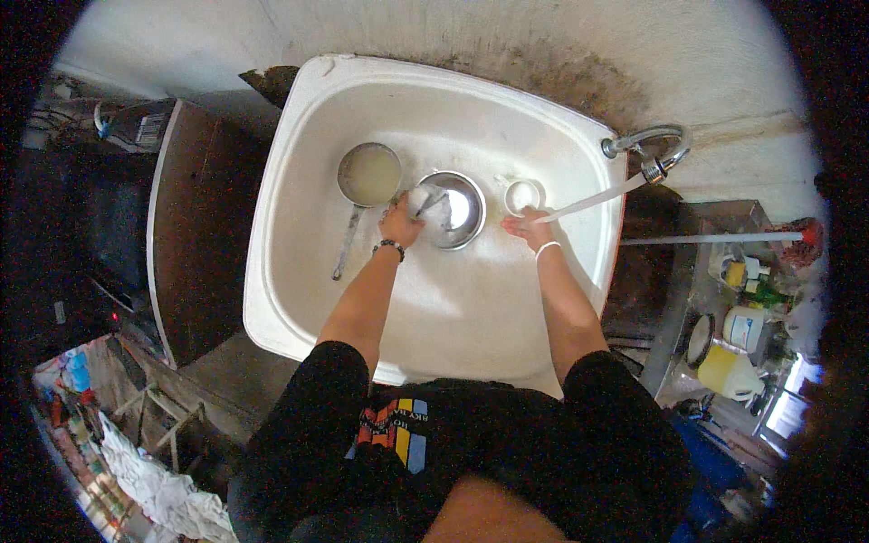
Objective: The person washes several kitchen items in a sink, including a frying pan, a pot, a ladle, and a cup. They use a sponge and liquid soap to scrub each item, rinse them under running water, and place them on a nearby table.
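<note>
Inside the white sink (468,319), my left hand (402,224) grips the edge of a whitish, translucent item (429,202); its exact kind is unclear. This item overlaps the left part of a shiny round metal bowl (468,234). Left of it sits a saucepan (370,175) with cloudy, pale liquid, its long handle pointing towards me. My right hand (531,229) is spread under the water stream (590,200), fingers pointing left. Just beyond its fingers is a small white cup (523,195); whether they touch cannot be told.
A chrome faucet (655,153) runs at the right rear of the sink. A stained wall (543,47) rises behind. On the right, a shelf carries a yellow jug (730,372), a white tub (743,327) and bottles. A brown cabinet panel (204,231) stands on the left.
</note>
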Tool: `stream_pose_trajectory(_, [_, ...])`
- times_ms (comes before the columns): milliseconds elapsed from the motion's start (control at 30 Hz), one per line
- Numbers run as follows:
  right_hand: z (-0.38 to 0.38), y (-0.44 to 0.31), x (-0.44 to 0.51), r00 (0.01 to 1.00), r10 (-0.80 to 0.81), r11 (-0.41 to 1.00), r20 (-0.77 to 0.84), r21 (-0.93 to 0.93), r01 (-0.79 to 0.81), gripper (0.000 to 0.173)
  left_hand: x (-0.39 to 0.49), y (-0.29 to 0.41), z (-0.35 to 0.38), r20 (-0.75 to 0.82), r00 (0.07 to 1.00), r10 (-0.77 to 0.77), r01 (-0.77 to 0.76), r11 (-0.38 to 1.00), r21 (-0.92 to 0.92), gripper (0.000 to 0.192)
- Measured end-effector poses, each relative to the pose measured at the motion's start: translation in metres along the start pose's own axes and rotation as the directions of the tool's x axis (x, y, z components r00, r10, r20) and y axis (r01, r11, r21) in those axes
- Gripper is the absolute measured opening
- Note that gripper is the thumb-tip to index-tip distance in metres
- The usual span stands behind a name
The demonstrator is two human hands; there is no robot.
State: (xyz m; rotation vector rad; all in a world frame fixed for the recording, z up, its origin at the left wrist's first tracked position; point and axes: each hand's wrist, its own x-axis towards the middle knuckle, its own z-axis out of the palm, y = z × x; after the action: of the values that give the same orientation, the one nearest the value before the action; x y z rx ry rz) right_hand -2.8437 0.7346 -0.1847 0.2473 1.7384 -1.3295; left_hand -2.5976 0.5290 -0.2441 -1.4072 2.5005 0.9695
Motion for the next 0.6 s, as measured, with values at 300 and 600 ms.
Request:
stream_pose_trajectory(300, [-0.027,-0.047,-0.098,0.989,-0.13,0.976,0.077,0.186,0.114,0.038,-0.061,0.053,0.056,0.302,0.932,0.198,-0.152,0.974,-0.169,0.086])
stream_pose_trajectory(600, [0.0,-0.018,-0.095,0.892,-0.363,0.845,0.269,0.499,0.193,0.025,-0.107,0.08,0.075,0.481,0.821,0.308,-0.231,0.949,-0.214,0.098])
